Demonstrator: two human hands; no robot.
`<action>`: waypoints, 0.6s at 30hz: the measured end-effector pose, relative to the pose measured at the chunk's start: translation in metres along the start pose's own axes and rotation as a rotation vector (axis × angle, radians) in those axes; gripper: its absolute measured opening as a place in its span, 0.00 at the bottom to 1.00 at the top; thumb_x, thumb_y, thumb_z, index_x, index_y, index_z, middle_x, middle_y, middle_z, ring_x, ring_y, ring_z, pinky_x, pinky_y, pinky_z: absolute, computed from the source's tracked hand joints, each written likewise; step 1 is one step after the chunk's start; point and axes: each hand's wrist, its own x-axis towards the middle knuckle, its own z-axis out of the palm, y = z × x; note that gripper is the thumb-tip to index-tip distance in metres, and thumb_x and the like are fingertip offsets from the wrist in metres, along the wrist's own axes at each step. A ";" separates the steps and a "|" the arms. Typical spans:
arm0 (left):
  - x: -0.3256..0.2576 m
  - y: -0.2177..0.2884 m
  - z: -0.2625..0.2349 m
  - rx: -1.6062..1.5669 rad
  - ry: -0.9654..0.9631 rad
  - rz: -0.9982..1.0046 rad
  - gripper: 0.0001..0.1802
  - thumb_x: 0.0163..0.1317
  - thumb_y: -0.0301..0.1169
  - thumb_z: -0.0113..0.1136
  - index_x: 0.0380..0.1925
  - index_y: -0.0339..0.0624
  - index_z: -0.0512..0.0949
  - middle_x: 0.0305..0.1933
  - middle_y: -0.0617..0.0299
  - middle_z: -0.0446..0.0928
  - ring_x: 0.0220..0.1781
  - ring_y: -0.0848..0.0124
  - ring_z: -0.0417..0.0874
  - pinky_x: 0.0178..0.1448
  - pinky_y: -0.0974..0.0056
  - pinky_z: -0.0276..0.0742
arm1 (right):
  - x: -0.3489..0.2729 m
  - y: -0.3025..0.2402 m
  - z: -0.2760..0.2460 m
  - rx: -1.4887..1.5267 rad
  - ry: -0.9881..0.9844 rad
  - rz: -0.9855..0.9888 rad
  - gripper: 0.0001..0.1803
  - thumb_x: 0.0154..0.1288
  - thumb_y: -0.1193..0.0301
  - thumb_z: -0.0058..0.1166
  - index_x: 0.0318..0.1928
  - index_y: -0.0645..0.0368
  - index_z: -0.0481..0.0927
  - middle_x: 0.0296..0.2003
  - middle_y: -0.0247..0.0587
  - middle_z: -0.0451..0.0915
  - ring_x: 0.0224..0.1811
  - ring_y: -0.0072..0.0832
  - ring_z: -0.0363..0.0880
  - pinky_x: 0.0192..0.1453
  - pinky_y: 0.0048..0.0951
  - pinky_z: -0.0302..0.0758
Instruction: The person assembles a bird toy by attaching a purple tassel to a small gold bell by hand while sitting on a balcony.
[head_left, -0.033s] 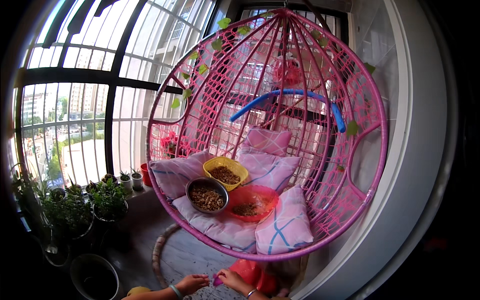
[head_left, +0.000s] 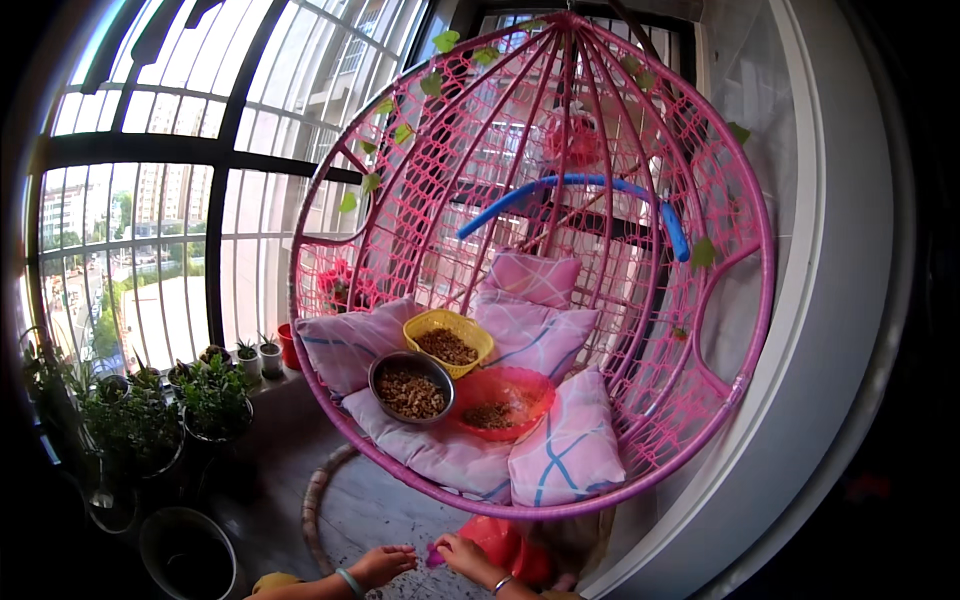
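Observation:
At the lower edge my left hand (head_left: 384,566), with a pale bracelet on its wrist, has its fingers stretched toward the right. Nothing shows clearly between them. Just across from it, my right hand (head_left: 463,556) has its fingers closed on a small purple object (head_left: 434,557), whose kind I cannot make out. A red plastic bag (head_left: 497,538) lies right behind the right hand. Above, on the hanging chair's cushions, sit a metal bowl (head_left: 447,402) and a yellow basket (head_left: 484,357) of brown nut-like pieces, and a red basket (head_left: 535,408) holding fewer small bits.
The pink woven egg chair (head_left: 760,330) hangs in front of me, its lower rim above my hands. Potted plants (head_left: 215,395) and a bucket (head_left: 235,570) stand to the left by the barred window. Dark crumbs lie on the floor (head_left: 375,505). A white door frame (head_left: 830,300) rises at right.
The chair and bowls appear shifted a few pixels left and up, as the view moved slightly. Both hands keep nearly the same place and pose.

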 end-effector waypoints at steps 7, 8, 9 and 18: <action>-0.043 0.017 0.043 -0.080 -0.005 0.045 0.09 0.62 0.27 0.53 0.38 0.30 0.75 0.38 0.56 0.76 0.40 0.67 0.78 0.52 0.62 0.75 | -0.009 -0.007 0.013 0.251 -0.065 -0.006 0.11 0.63 0.69 0.49 0.43 0.62 0.75 0.37 0.40 0.79 0.41 0.28 0.78 0.47 0.27 0.73; -0.042 0.013 0.036 -0.135 -0.059 0.061 0.09 0.62 0.28 0.54 0.37 0.31 0.75 0.37 0.57 0.77 0.40 0.68 0.78 0.51 0.62 0.75 | -0.009 0.009 0.015 0.105 -0.134 -0.072 0.11 0.62 0.70 0.49 0.42 0.61 0.75 0.36 0.43 0.79 0.40 0.31 0.78 0.46 0.29 0.74; -0.046 0.013 0.036 -0.071 0.016 0.095 0.09 0.62 0.29 0.54 0.37 0.32 0.75 0.37 0.58 0.77 0.39 0.69 0.78 0.50 0.63 0.75 | -0.010 0.000 0.014 -0.190 -0.044 -0.069 0.10 0.61 0.69 0.49 0.41 0.60 0.76 0.35 0.45 0.78 0.41 0.34 0.78 0.45 0.30 0.74; -0.036 0.022 0.072 0.091 0.142 0.147 0.13 0.64 0.34 0.53 0.41 0.35 0.75 0.36 0.62 0.78 0.37 0.74 0.78 0.47 0.68 0.76 | 0.003 -0.045 -0.009 0.154 0.106 -0.188 0.07 0.55 0.75 0.53 0.36 0.59 0.77 0.34 0.44 0.77 0.37 0.41 0.77 0.41 0.34 0.73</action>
